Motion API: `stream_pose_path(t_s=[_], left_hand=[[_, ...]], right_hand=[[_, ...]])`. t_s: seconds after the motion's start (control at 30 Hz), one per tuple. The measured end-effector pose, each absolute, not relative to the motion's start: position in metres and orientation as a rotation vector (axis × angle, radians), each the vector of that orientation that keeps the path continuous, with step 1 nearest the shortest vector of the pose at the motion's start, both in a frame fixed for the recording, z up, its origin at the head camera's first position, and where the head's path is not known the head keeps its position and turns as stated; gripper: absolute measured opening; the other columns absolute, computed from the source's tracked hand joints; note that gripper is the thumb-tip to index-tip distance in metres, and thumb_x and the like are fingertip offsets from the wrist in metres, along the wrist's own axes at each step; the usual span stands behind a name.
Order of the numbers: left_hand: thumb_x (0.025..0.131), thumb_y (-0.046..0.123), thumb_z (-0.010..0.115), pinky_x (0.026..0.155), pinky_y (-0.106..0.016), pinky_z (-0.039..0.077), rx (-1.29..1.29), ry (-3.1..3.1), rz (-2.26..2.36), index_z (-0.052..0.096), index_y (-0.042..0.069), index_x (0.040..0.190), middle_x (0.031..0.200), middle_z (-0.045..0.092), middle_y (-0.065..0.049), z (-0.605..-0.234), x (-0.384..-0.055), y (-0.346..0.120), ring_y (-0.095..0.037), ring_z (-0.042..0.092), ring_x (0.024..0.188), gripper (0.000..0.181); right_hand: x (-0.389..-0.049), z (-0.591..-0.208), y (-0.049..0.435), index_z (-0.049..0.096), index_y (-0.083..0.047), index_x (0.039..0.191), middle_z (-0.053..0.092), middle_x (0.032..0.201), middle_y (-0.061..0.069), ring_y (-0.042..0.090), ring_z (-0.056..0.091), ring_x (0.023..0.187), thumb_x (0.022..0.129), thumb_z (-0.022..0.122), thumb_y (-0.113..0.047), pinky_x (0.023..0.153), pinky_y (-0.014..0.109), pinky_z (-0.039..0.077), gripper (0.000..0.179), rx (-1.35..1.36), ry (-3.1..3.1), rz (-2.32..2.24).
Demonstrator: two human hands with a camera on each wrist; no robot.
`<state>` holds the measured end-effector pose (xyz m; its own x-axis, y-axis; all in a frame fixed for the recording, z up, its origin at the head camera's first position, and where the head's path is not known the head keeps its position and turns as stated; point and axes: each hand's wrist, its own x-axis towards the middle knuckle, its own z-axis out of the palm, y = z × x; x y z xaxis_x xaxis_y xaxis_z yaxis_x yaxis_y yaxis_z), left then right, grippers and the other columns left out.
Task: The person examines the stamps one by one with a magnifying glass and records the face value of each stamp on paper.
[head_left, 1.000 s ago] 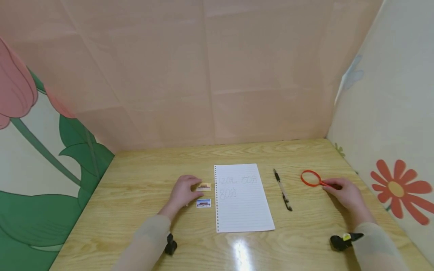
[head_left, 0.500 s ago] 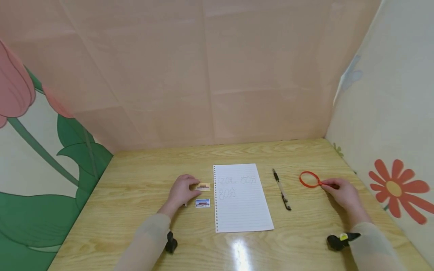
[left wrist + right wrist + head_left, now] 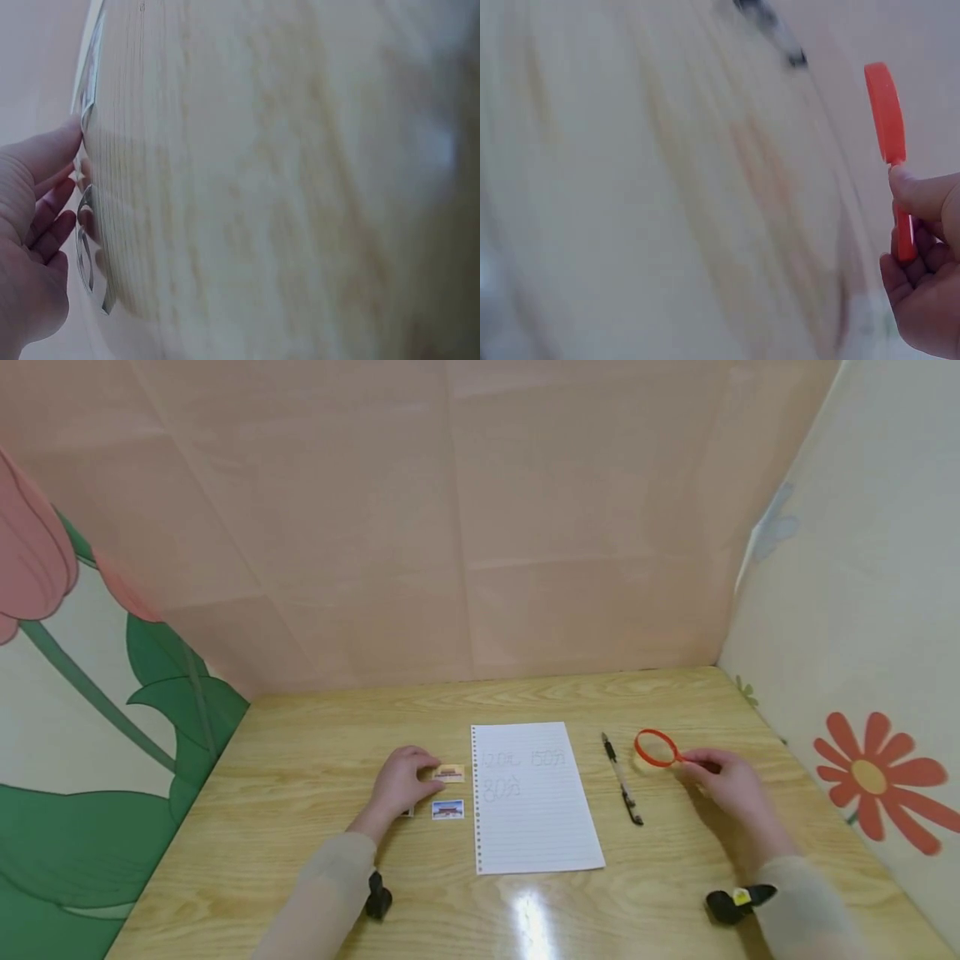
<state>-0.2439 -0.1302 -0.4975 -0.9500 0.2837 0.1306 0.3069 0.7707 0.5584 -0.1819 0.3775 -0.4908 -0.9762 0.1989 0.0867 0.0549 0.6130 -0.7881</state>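
In the head view my right hand (image 3: 727,779) grips the handle of a red magnifying glass (image 3: 657,748), its round frame tilted over the table. The right wrist view shows the red frame (image 3: 886,112) edge-on, thumb and fingers around the handle. My left hand (image 3: 401,785) rests at the left end of a yellowish postage stamp (image 3: 451,773), thumb and forefinger touching it with a gap between them. A blue-and-white stamp (image 3: 447,810) lies just below. Another stamp (image 3: 408,812) peeks out from under the hand, mostly hidden.
A sheet of lined paper (image 3: 536,827) with handwritten numbers lies right of the stamps. Beside it is a black-tipped pen (image 3: 622,778). The wooden table (image 3: 300,727) meets a pink backdrop behind and a flowered panel (image 3: 870,610) at right.
My right hand has lifted the magnifying glass and moved it left towards the pen; earlier it lay lower and further right. The left hand and the stamps have stayed put.
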Motion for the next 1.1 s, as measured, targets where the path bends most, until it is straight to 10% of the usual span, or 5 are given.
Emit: stream_pose_path(t_s=[0.47,1.1], left_hand=[[0.079,0.025,0.086,0.102,-0.045,0.044,-0.507,-2.899,-0.951,0.075,0.009,0.109,0.111,0.067,-0.006,-0.497,-0.245,-0.132,-0.028,0.058,0.112,0.036],[0.074,0.026,0.089,0.104,-0.044,0.043,-0.598,-2.836,-0.95,0.076,0.009,0.106,0.11,0.068,-0.007,-0.506,-0.252,-0.138,-0.029,0.059,0.11,0.038]], right_hand=[[-0.21,-0.476,0.268,0.074,-0.004,0.093,0.067,0.093,0.009,0.022,0.056,0.086,0.088,0.075,-0.005,0.074,0.031,0.049,0.006,0.285,-2.708,1.144],[-0.237,-0.488,0.138,0.075,-0.01,0.081,0.06,0.071,-0.007,0.012,0.05,0.073,0.078,0.079,0.0,0.071,0.032,0.044,0.011,0.617,-2.676,1.069]])
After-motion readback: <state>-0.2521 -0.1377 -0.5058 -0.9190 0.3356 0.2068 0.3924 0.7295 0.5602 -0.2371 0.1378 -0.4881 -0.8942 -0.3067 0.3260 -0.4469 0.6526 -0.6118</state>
